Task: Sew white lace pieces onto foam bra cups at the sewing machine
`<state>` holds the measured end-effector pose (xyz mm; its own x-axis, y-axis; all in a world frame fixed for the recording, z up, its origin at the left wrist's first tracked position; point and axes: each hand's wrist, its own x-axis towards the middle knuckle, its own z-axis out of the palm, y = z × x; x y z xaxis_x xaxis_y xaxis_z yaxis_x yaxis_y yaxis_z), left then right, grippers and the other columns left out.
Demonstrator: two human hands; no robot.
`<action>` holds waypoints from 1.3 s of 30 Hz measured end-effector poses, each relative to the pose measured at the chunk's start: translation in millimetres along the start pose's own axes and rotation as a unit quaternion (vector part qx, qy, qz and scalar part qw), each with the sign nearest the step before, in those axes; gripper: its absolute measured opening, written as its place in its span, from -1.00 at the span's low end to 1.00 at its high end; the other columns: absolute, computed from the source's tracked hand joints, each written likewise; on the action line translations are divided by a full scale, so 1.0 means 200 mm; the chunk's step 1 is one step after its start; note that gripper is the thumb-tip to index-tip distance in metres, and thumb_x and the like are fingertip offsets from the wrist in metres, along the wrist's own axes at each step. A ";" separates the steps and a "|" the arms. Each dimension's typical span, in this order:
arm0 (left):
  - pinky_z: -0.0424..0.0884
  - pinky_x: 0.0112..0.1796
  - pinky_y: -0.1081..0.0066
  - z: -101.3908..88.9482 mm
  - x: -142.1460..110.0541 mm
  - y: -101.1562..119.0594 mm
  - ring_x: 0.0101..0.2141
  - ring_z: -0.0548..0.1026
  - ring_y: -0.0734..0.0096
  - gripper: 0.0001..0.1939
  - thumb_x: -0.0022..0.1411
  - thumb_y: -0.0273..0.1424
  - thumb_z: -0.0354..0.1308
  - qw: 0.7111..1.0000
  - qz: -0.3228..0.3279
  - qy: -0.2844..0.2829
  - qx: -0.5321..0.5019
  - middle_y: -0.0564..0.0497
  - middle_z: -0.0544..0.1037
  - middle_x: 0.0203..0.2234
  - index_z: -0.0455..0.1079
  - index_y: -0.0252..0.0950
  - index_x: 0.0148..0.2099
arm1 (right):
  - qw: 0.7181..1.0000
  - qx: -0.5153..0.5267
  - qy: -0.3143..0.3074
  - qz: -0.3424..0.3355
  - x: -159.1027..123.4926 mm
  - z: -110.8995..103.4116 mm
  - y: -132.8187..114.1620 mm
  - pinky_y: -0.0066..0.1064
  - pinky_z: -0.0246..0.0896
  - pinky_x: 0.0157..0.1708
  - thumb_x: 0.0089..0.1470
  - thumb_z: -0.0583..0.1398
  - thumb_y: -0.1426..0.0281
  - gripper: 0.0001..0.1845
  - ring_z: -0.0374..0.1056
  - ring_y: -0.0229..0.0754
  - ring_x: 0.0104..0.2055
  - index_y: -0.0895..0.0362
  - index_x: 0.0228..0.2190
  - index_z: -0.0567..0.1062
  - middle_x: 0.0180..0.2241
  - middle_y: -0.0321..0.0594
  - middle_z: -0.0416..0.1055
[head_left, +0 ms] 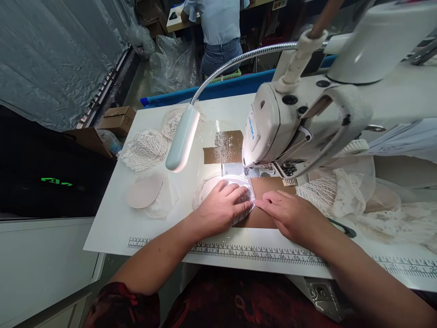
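Under the sewing machine's needle area lies a white lace cup, its edge running toward me. My left hand rests on top of the cup, fingers laid out over it and the thumb reaching to its right edge. My right hand has its fingers curled and the tip of one finger at that same edge, pinching the lace where the two hands meet. Part of the cup is hidden beneath my left hand. A brown patch on the table shows under and beside my right hand.
Lace cups and a beige pad lie at left. More lace pieces and a dark-handled tool lie at right. A lamp hangs over the table. A printed ruler runs along the front edge. Another person sits beyond.
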<state>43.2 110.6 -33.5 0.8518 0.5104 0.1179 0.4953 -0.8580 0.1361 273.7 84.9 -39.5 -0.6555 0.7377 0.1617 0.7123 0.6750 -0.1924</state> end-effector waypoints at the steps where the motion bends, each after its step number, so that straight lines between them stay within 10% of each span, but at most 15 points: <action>1: 0.24 -0.06 0.18 0.00 0.00 0.00 -0.04 0.30 0.17 -0.60 0.28 -0.47 -0.04 1.000 0.005 0.000 -0.002 -0.17 0.31 0.10 0.29 -0.26 0.15 | 1.000 -0.008 0.001 -0.004 0.00 0.00 0.00 -0.39 0.00 -0.44 0.04 0.01 0.63 -0.63 0.17 -0.20 -0.39 0.16 -0.20 0.50 -0.43 -0.20 0.32; 22: 0.42 -0.21 0.21 0.00 0.03 0.01 -0.20 0.39 0.18 -0.48 0.11 -0.52 -0.04 0.998 -0.058 0.001 0.007 -0.16 0.34 0.14 0.30 -0.49 0.15 | 0.998 -0.046 0.045 -0.002 0.02 0.00 -0.04 -0.37 -0.04 -0.44 0.04 0.05 0.62 -0.75 0.13 -0.21 -0.43 0.16 -0.37 0.49 -0.50 -0.24 0.29; 39: 0.35 -0.18 0.21 -0.01 0.12 -0.23 -0.17 0.36 0.18 -0.51 0.19 -0.47 -0.02 1.000 -0.013 -0.015 0.016 -0.15 0.33 0.15 0.28 -0.41 0.18 | 0.991 -0.082 0.098 0.043 0.12 0.06 -0.02 -0.34 -0.08 -0.43 0.08 0.03 0.59 -0.70 0.10 -0.20 -0.47 0.18 -0.34 0.55 -0.51 -0.22 0.32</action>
<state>41.0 161.9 -34.5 0.8426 0.5318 0.0849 0.5228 -0.8456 0.1078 252.2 98.4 -45.6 -0.5411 0.7691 0.3402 0.8044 0.5913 -0.0571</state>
